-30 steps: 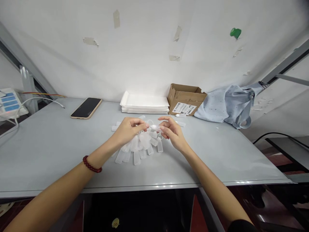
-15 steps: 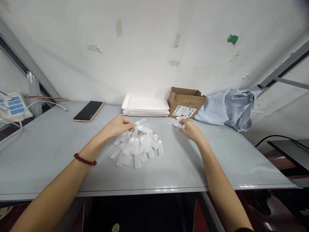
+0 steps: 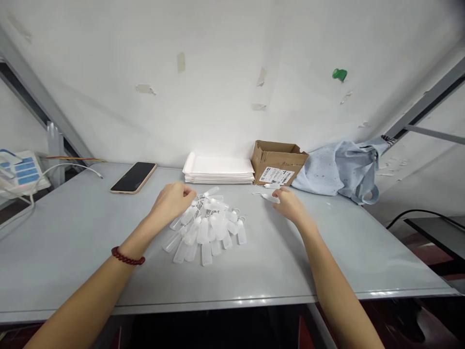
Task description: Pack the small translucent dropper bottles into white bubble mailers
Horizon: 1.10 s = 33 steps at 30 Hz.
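My left hand (image 3: 173,200) is at the upper left of a heap of small translucent plastic tags (image 3: 203,230), its fingers curled together beside the white loops. Whatever its fingertips pinch, if anything, is hidden. The heaped tags are flat, narrow pieces with white tops and loops, overlapping one another. To the right of the heap, my right hand (image 3: 289,205) has its fingers closed on the end of one such tag (image 3: 268,197), whose loop points left. Another tag (image 3: 271,186) lies just behind that one, at the foot of the cardboard box.
A stack of white padded envelopes (image 3: 219,170) and an open cardboard box (image 3: 278,162) stand by the wall. Pale blue cloth (image 3: 332,169) lies to their right. On the left are a phone (image 3: 133,178), a white cable (image 3: 69,165) and a power strip (image 3: 25,172).
My left hand has drawn back slightly left from the tags' loops. My right hand stays at the single tag, which lies a little straighter. The whole view has shifted, so everything sits lower.
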Each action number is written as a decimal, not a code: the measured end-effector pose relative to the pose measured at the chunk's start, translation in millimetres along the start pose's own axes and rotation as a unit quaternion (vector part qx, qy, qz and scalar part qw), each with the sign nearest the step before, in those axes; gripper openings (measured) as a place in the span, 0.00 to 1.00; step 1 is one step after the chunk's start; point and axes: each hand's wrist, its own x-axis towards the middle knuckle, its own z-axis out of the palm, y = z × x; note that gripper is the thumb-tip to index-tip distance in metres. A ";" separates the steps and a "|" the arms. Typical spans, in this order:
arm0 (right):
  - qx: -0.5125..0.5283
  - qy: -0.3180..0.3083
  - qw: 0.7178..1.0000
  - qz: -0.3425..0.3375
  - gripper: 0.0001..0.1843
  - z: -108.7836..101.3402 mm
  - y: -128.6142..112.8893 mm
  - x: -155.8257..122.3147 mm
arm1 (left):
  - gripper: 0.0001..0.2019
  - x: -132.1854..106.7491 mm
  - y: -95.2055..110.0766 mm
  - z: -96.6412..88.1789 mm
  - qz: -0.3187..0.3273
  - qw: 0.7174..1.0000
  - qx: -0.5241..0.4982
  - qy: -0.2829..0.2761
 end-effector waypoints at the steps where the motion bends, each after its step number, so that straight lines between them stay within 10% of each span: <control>1: -0.001 -0.002 1.000 -0.001 0.14 1.6 -0.3 0.8 | 0.14 -2.0 2.6 -0.2 0.000 1.000 0.001 0.013; 12: 0.021 0.007 0.999 -0.028 0.06 2.5 -21.7 -5.4 | 0.13 -10.1 11.5 1.6 0.069 0.993 -0.073 0.069; 25: 0.128 0.047 0.979 -0.149 0.09 -6.4 -60.4 -30.0 | 0.19 -17.5 22.3 22.7 0.154 0.977 -0.145 -0.030; 33: 0.362 0.072 0.914 -0.169 0.10 -9.0 -62.7 -31.8 | 0.18 -19.5 25.1 22.8 0.136 0.978 -0.158 -0.014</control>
